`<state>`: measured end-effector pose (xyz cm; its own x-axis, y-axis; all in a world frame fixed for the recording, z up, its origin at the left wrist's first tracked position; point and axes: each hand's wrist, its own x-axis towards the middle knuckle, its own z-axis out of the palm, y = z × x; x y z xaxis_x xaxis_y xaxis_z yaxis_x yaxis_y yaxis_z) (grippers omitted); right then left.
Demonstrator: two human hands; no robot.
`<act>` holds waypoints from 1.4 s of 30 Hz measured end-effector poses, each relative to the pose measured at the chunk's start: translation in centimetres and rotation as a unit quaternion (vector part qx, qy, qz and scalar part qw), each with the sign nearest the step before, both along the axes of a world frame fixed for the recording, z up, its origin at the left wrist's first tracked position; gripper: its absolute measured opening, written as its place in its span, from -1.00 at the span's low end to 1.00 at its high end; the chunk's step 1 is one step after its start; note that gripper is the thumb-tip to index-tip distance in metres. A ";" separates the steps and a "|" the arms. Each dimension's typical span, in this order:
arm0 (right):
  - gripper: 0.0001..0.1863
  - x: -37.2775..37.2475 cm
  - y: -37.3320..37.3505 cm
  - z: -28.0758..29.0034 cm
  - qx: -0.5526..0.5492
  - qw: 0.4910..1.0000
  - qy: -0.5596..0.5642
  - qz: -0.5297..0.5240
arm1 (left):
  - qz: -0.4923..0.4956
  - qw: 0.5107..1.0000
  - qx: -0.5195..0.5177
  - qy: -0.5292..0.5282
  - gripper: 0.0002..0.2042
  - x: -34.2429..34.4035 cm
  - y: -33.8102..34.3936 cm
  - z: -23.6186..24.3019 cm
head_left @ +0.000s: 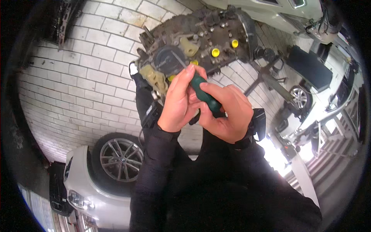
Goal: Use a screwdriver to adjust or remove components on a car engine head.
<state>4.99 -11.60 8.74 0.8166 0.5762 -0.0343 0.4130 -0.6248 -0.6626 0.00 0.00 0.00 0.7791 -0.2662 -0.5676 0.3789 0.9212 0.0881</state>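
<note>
screwdriver: the green-handled screwdriver point(208, 97) lies aslant between the two hands near the centre, its shaft aimed toward 11 o'clock, its handle's butt toward 5 o'clock.
left hand: the left hand point(178, 101) is closed, thumb and fingers pinching the tool where shaft meets handle.
right hand: the right hand point(231, 113) grips the rear of the handle between thumb and fingers.
shaft tip: it overlaps the round black cover point(162, 58) in the view; whether it touches, one cannot tell.
engine: a grimy engine point(228, 33) sits at 12 o'clock from the hands, bearing that cover, bright yellow plugs point(215, 52) and beige plates point(153, 78).
stand: a dark metal stand point(266, 73) is at 2 o'clock.
cars: a white car point(98, 197) with a multi-spoke alloy wheel point(123, 159) is at 8 o'clock; another alloy wheel point(299, 96) shows at 3 o'clock.
floor: pale brick-pattern tiles point(89, 65) spread at 10 o'clock.
</note>
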 end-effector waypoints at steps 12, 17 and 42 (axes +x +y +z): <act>-0.65 5.9 -5.4 -2.8 0.003 0.997 0.047 0.056 | 0.068 0.992 0.026 0.102 -0.69 3.5 -6.0 -2.2; -0.62 4.9 -5.4 -2.6 -0.015 0.997 0.061 0.054 | 0.084 0.986 0.048 0.136 -0.66 3.8 -6.2 -1.3; -0.62 4.8 -2.9 -1.8 -0.035 0.997 0.053 0.035 | 0.120 0.990 -0.006 0.078 -0.68 3.3 -5.2 -2.0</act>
